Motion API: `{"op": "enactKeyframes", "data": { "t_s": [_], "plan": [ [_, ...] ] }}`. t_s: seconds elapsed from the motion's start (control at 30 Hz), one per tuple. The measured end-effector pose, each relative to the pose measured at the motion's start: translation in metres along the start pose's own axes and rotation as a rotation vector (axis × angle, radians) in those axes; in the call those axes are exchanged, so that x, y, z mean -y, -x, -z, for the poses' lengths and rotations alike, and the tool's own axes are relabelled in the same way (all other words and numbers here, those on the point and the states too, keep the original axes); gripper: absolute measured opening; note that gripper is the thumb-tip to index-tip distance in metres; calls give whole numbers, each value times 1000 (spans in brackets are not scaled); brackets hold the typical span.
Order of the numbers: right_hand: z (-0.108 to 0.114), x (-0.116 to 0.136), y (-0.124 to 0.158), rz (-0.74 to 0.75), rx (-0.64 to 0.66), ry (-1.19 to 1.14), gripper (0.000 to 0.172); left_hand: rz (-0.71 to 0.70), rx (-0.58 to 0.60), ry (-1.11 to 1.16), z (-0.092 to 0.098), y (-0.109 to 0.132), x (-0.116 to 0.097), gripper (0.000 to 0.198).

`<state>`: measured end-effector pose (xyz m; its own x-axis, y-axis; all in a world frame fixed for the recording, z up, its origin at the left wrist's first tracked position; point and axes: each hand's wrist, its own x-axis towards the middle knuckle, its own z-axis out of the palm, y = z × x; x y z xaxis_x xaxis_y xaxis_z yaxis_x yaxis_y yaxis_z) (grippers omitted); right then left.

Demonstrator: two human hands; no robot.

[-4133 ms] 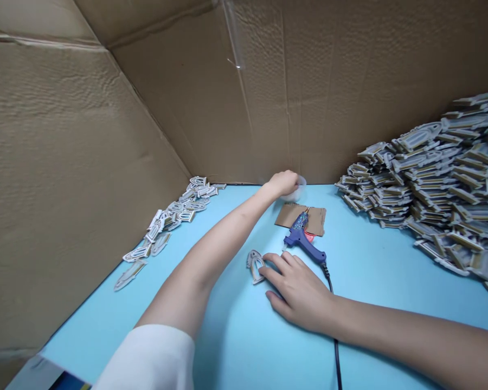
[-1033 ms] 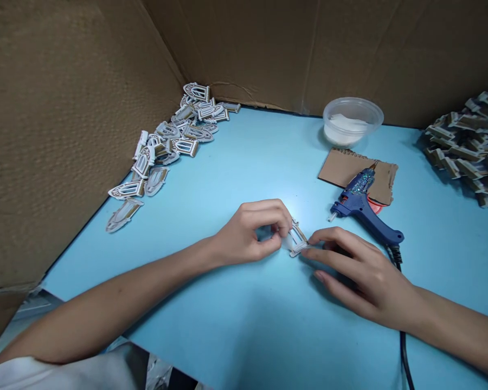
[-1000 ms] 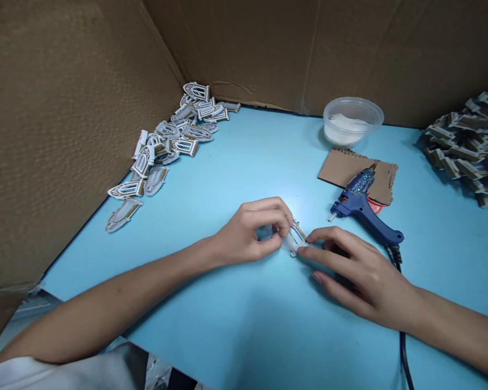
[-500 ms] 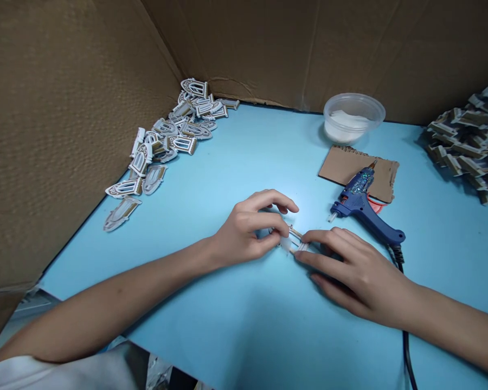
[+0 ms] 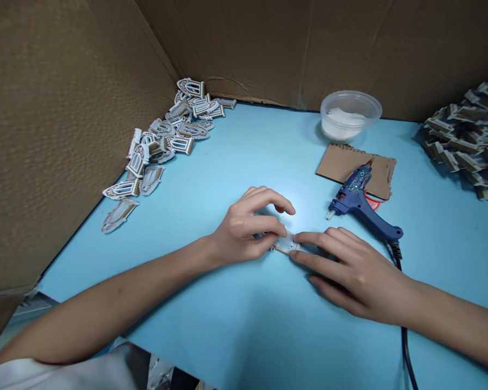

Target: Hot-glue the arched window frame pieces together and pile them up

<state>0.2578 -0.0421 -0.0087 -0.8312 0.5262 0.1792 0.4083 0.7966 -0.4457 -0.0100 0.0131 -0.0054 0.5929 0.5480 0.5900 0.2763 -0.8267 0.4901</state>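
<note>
A small white arched window frame (image 5: 283,249) lies on the blue table between my hands, partly covered by fingers. Over its opening is a thin translucent sheet (image 5: 286,240). My left hand (image 5: 252,225) has thumb and index finger closed at the sheet's left edge, its other fingers curled above. With thumb and index finger, my right hand (image 5: 344,265) grips the squared right end of the frame.
A blue glue gun (image 5: 355,195) rests on a cardboard piece (image 5: 333,162), its black cord trailing toward me. Behind stands a clear tub (image 5: 350,114) with white sheets. Similar window frames (image 5: 179,143) are heaped at left; stacked pieces (image 5: 472,138) stand at right. Cardboard walls (image 5: 244,43) border the table.
The translucent sheet, tilted in my left fingers before, now lies flatter over the frame. Both hands stay close to where they were; the whole view has shifted slightly.
</note>
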Motion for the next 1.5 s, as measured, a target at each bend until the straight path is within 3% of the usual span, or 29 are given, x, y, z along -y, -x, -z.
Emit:
{"op": "enactKeyframes", "data": {
  "t_s": [0.73,1.13,1.3,1.5],
  "plan": [
    [-1,-2,0,25,-49,26,45,1,89,-8,2,1,2,18],
    [-1,0,-1,61,16,28,49,-44,152,-66,-2,4,2,19],
    [0,1,0,48,15,50,45,-4,247,5,9,2,6,30],
    [-1,3,1,64,6,97,44,-119,237,91,24,-2,21,24]
  ]
}}
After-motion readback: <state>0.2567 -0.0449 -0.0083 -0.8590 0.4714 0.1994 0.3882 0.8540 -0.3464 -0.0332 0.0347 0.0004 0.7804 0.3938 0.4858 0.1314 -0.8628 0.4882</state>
